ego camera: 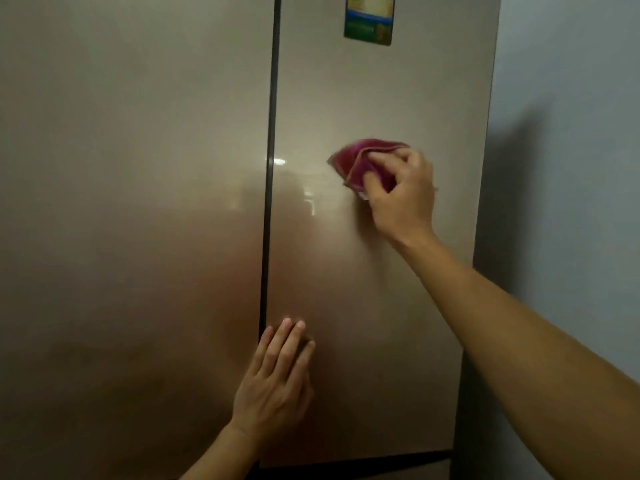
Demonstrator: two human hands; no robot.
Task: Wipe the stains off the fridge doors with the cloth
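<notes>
Two hands, right hand (403, 195) clutching one cloth (360, 161), left hand (277, 382) flat, two fridge doors (363, 271)

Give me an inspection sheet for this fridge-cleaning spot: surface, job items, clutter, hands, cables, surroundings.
Surface: glossy beige right fridge door and matching left fridge door, both shut, a dark seam between; stains too faint to confirm.
Job's things: bunched magenta cloth pressed against the right door at mid-height.
Clutter: a green and yellow label sticker near the top of the right door.
Hands: right hand grips the cloth; left hand rests flat, open, low beside the seam.
Cables: nothing seen.
Surroundings: pale grey wall to the right.
</notes>
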